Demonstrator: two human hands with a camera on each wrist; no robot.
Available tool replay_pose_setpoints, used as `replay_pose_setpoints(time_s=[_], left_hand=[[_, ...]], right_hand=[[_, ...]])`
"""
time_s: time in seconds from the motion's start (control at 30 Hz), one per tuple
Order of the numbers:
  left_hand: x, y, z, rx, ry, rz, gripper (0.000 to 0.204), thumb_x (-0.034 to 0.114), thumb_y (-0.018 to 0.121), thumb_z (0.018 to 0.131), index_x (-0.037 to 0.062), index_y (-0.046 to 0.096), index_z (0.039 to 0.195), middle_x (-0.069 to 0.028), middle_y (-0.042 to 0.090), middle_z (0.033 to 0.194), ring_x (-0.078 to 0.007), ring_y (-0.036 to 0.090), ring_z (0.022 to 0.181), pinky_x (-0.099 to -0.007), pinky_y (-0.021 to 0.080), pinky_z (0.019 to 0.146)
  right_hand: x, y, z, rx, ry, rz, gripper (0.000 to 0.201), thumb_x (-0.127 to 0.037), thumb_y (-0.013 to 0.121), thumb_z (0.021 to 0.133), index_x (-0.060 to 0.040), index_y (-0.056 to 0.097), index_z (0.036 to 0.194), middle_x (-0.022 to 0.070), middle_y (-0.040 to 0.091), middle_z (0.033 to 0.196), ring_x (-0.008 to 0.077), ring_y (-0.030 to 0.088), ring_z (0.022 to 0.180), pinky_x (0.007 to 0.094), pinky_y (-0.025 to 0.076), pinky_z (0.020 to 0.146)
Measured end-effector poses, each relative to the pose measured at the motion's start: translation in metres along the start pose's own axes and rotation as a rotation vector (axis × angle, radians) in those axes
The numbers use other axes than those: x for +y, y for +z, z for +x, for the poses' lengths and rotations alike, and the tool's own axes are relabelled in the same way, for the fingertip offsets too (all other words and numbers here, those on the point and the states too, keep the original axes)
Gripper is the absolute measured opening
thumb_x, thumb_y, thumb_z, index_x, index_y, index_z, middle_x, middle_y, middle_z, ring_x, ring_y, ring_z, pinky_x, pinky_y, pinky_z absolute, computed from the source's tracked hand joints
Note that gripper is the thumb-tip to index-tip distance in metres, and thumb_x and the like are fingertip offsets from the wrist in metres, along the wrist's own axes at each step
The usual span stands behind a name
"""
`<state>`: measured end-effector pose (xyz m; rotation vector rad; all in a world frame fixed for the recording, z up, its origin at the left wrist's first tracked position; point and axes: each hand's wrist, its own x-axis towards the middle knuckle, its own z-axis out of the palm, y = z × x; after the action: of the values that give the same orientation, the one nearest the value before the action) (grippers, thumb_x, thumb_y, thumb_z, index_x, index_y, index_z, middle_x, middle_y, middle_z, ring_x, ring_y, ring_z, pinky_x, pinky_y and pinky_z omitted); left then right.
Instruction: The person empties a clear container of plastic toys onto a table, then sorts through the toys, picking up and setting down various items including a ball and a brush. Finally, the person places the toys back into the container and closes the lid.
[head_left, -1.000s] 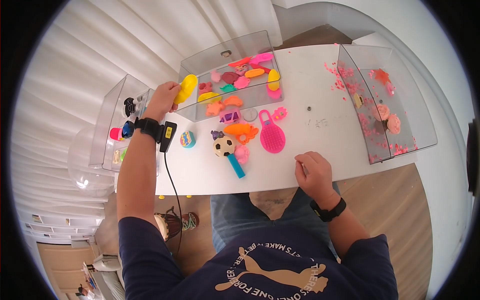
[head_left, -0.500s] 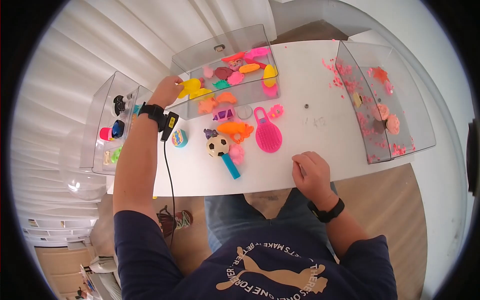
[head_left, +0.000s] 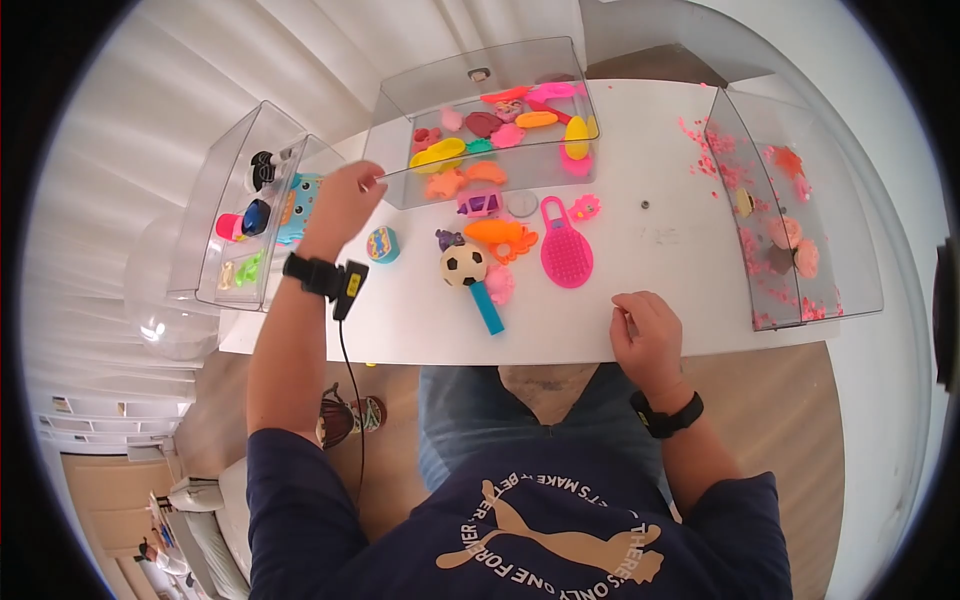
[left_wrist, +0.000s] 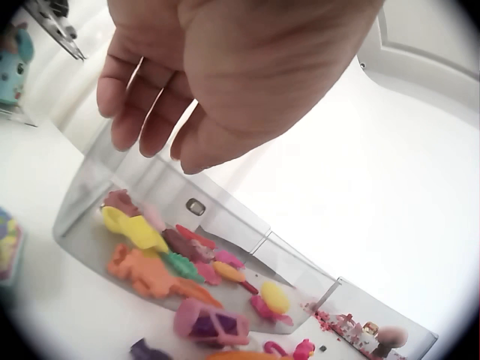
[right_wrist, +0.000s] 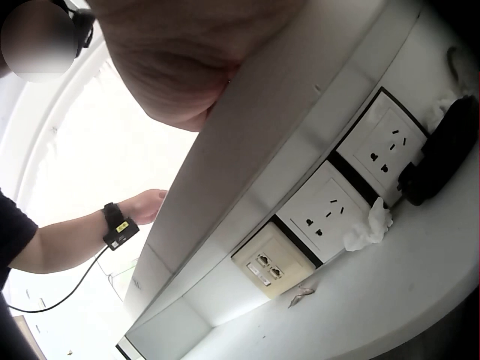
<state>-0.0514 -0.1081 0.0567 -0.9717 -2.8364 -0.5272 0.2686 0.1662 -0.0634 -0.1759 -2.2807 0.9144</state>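
Observation:
My left hand [head_left: 347, 205] hovers by the left end of the middle clear bin [head_left: 420, 100], fingers loosely bent and holding nothing. In the left wrist view its fingertips [left_wrist: 154, 142] hang over the bin's left end. Inside the bin, a yellow toy [head_left: 437, 155] lies at the left among colourful plastic toys, with orange toys [head_left: 445, 183] in front of it. My right hand [head_left: 648, 340] rests at the table's front edge with loosely curled fingers and nothing visible in it. The right wrist view shows only part of that hand [right_wrist: 180, 60].
A soccer-ball toy [head_left: 464, 265] with a blue handle, an orange toy [head_left: 495, 230], a pink paddle-shaped toy [head_left: 567, 255] and a small patterned box [head_left: 382, 244] lie on the table. Clear bins stand left [head_left: 190, 255] and right [head_left: 862, 300]. A cable [head_left: 350, 400] hangs from the left wrist.
My left hand carried the yellow toy into the middle bin and let go of it. The hand has since pulled back slightly from it. The right hand stays by the table edge.

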Motion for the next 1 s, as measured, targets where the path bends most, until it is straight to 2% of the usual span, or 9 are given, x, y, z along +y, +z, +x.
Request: replay_pose_setpoints(time_s=[0.23, 0.37, 0.47, 0.57, 0.67, 0.77, 0.87, 0.9, 1.0], left_hand=[[-0.024, 0.014, -0.051, 0.218, -0.209, 0.004, 0.039, 0.018, 0.074, 0.081, 0.0029, 0.062, 0.115, -0.0125, 0.067, 0.091, -0.0277, 0.065, 0.081, -0.039, 0.052, 0.074], [-0.033, 0.036, -0.06, 0.146, -0.373, 0.132, 0.053, 0.04, 0.074, 0.08, 0.0023, 0.062, 0.116, -0.0166, 0.067, 0.099, -0.0335, 0.066, 0.096, -0.0433, 0.053, 0.081], [-0.025, 0.053, -0.062, 0.055, -0.477, 0.208, 0.06, 0.047, 0.073, 0.078, 0.001, 0.062, 0.116, -0.02, 0.067, 0.107, -0.0346, 0.065, 0.104, -0.0428, 0.053, 0.086], [-0.025, 0.06, -0.059, -0.113, -0.505, 0.193, 0.062, 0.048, 0.071, 0.076, -0.0005, 0.063, 0.114, -0.0218, 0.068, 0.107, -0.0366, 0.065, 0.106, -0.043, 0.053, 0.089], [-0.049, 0.072, -0.06, -0.11, -0.445, 0.09, 0.057, 0.043, 0.069, 0.076, -0.0012, 0.064, 0.112, -0.0213, 0.07, 0.1, -0.0393, 0.065, 0.102, -0.0455, 0.052, 0.089], [-0.064, 0.072, -0.065, -0.09, -0.373, 0.086, 0.049, 0.036, 0.069, 0.075, -0.0013, 0.065, 0.108, -0.0185, 0.07, 0.088, -0.0341, 0.07, 0.086, -0.042, 0.056, 0.076], [-0.031, 0.023, -0.058, -0.181, -0.456, -0.283, 0.042, 0.028, 0.071, 0.076, -0.0011, 0.064, 0.106, -0.0135, 0.066, 0.079, -0.0234, 0.068, 0.071, -0.0348, 0.056, 0.062], [-0.021, 0.009, -0.056, -0.139, -0.399, -0.367, 0.037, 0.023, 0.071, 0.078, -0.0009, 0.063, 0.105, -0.0092, 0.063, 0.077, -0.0155, 0.062, 0.061, -0.0285, 0.052, 0.054], [0.013, -0.028, -0.035, -0.027, -0.248, -0.335, 0.043, 0.024, 0.071, 0.079, 0.0, 0.063, 0.114, -0.0119, 0.065, 0.092, -0.0186, 0.065, 0.076, -0.0302, 0.054, 0.065]], right_hand=[[-0.001, 0.0, 0.0, 0.018, -0.012, 0.003, 0.014, 0.001, 0.066, 0.076, -0.0036, 0.064, 0.089, 0.0114, 0.062, 0.079, 0.0308, 0.06, 0.071, 0.0386, 0.05, 0.062], [0.0, 0.001, 0.0, 0.013, -0.026, -0.015, 0.013, 0.001, 0.066, 0.076, -0.004, 0.064, 0.088, 0.0114, 0.062, 0.078, 0.0308, 0.06, 0.071, 0.0392, 0.049, 0.062], [0.002, 0.001, -0.002, 0.016, -0.021, -0.024, 0.013, 0.0, 0.066, 0.076, -0.0044, 0.064, 0.088, 0.0112, 0.062, 0.078, 0.0309, 0.06, 0.071, 0.0397, 0.05, 0.062], [-0.001, -0.001, -0.001, 0.004, -0.009, -0.027, 0.012, 0.0, 0.065, 0.077, -0.0044, 0.064, 0.088, 0.011, 0.062, 0.078, 0.031, 0.06, 0.071, 0.0401, 0.05, 0.063], [-0.003, -0.002, 0.0, -0.001, -0.021, -0.036, 0.012, 0.0, 0.065, 0.077, -0.0044, 0.064, 0.088, 0.0107, 0.063, 0.078, 0.0307, 0.061, 0.071, 0.0401, 0.05, 0.063], [-0.004, -0.003, 0.001, 0.005, -0.037, -0.034, 0.012, 0.0, 0.065, 0.077, -0.0043, 0.064, 0.088, 0.0105, 0.063, 0.078, 0.0303, 0.061, 0.072, 0.0399, 0.05, 0.063], [-0.002, -0.002, 0.0, 0.015, -0.045, -0.026, 0.012, 0.001, 0.065, 0.076, -0.0044, 0.064, 0.088, 0.0102, 0.063, 0.078, 0.0302, 0.061, 0.072, 0.0397, 0.05, 0.063], [-0.002, -0.002, 0.0, 0.014, -0.042, -0.026, 0.012, 0.001, 0.065, 0.076, -0.0043, 0.064, 0.088, 0.0102, 0.063, 0.078, 0.0302, 0.061, 0.072, 0.0397, 0.05, 0.063], [-0.002, -0.002, -0.001, 0.007, -0.043, -0.027, 0.012, 0.001, 0.066, 0.076, -0.0045, 0.064, 0.087, 0.0098, 0.063, 0.078, 0.0301, 0.061, 0.072, 0.0396, 0.05, 0.062]])
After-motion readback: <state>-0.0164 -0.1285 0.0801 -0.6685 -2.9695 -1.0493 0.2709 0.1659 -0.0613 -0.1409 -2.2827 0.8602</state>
